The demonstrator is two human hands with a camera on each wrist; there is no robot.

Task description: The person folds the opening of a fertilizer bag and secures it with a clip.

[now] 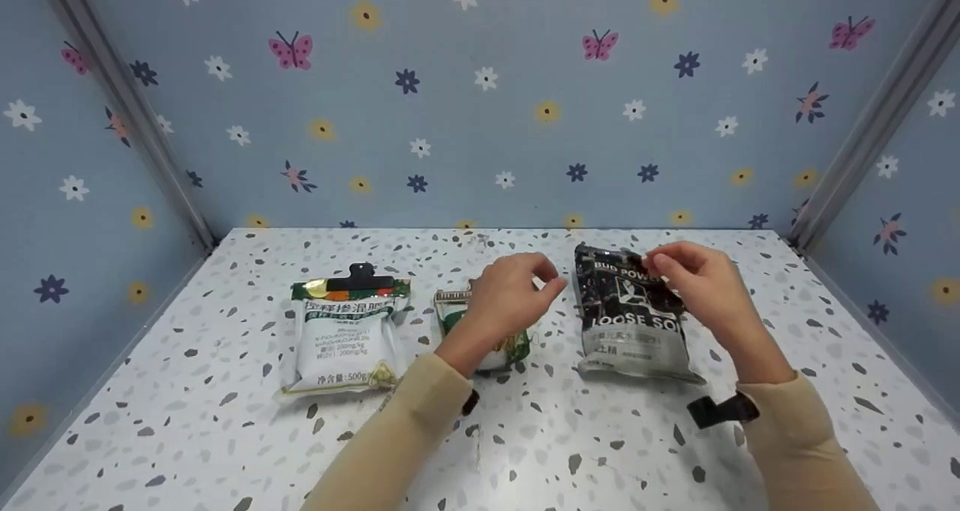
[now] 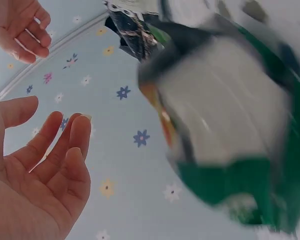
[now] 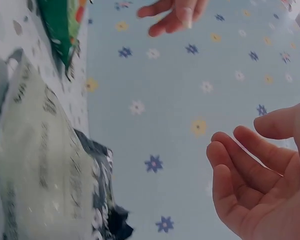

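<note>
My left hand [image 1: 516,293] hovers with loosely bent fingers above a small green and white bag [image 1: 452,316], covering much of it in the head view. That bag looks blurred in the left wrist view [image 2: 225,100]. In front of the upper right part of a black and grey bag labelled "LOOSE SOIL" [image 1: 634,338] is my right hand [image 1: 705,282]. Its fingers are curved, and the right wrist view shows nothing in its palm [image 3: 260,190]. The left palm [image 2: 45,185] likewise holds nothing. Further left, a white 500 g bag [image 1: 345,346] carries a black clip [image 1: 361,277] across its top.
A speckled white table [image 1: 555,443] bears the three bags in a row. Behind it rises a blue wall [image 1: 480,121] with flowers and butterflies, and similar side panels flank the table. Each wrist wears a black strap [image 1: 724,410].
</note>
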